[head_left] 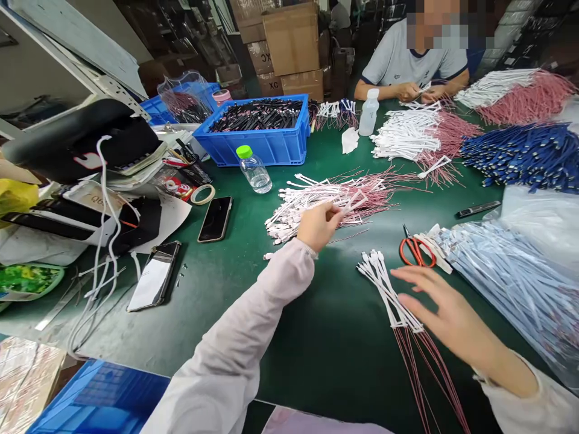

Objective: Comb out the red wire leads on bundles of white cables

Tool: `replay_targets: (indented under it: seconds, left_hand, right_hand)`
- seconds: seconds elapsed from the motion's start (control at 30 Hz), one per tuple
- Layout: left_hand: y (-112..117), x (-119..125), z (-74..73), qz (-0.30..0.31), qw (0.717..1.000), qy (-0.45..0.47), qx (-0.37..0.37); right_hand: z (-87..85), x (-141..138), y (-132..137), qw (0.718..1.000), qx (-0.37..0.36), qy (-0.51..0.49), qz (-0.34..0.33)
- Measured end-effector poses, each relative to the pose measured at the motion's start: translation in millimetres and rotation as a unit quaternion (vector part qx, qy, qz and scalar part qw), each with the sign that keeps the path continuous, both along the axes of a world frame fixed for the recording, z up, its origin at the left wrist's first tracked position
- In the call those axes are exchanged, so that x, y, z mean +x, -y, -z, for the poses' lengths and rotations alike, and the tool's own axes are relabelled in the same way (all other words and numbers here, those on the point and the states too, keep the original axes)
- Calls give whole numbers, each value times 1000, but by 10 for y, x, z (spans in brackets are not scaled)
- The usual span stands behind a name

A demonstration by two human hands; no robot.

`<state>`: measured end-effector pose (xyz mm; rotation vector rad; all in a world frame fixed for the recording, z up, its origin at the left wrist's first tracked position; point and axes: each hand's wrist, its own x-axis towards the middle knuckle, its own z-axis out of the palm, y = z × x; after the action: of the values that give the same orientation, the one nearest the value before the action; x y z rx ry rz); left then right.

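Many white-and-red cables (287, 211) are heaped on the green tabletop (325, 325) in the head view; over them the left hand (317, 225) is curled, fingertips together, grip unclear. Fingers apart, the right hand (443, 308) is held by a smaller bundle (398, 318).

A loose pile of white cables (289, 208) is lying heaped, its connector ends mostly facing left and its thin reddish wires (384, 185) fanning out to the right (a few strands are straying loose). Nearer than the pile and to its right, a smaller bundle (388, 289) is resting slantwise, slightly splayed, its wires trailing away from the pile.
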<state>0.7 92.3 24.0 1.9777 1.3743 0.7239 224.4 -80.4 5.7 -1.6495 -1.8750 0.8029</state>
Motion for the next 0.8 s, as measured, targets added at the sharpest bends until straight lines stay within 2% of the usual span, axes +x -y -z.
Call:
replay_targets:
  seconds: [0.07, 0.17, 0.23, 0.27, 0.33, 0.37, 0.4, 0.43, 0.47, 0.5, 0.57, 0.63, 0.73, 0.8]
  left_hand:
    - [224, 40, -70, 39, 982, 152, -101]
    - [571, 116, -72, 70, 942, 261, -199]
    - [705, 125, -34, 87, 932, 268, -230]
    - [718, 110, -13, 116, 929, 250, -248]
    - [618, 48, 26, 176, 931, 175, -267]
    - [510, 8, 44, 185, 943, 125, -247]
    - [375, -34, 63, 165, 962, 73, -204]
    - [223, -74, 84, 98, 988, 20, -115]
    - [67, -109, 106, 22, 999, -37, -21]
    - [-82, -138, 128, -34, 994, -95, 47]
    - [-320, -176, 164, -74, 975, -190, 94]
    - [-453, -203, 171, -64, 967, -234, 82]
    - [-473, -274, 87, -70, 970, -225, 66]
    - [-405, -350, -37, -88, 977, -181, 70]
  right_hand:
    - [-125, -90, -209, 990, -25, -122, 65]
    - [-224, -269, -494, 961, -21, -258, 99]
    - [-241, -367, -609, 941, -10, -323, 103]
    - [-241, -408, -635, 929, -12, -354, 105]
    - [-232, -485, -625, 898, -49, -423, 112]
    - [-222, -528, -592, 876, -84, -460, 113]
    - [-207, -577, -548, 853, -129, -494, 110]
    - [-185, -632, -495, 830, -177, -519, 101]
    - [-153, -690, -441, 814, -222, -529, 90]
    - [-112, -746, -391, 807, -259, -525, 80]
    - [-5, -829, -324, 814, -296, -494, 68]
    - [109, -835, -313, 833, -289, -464, 81]
    - [210, -691, -354, 853, -254, -442, 115]
    - [196, -562, -372, 861, -240, -429, 131]
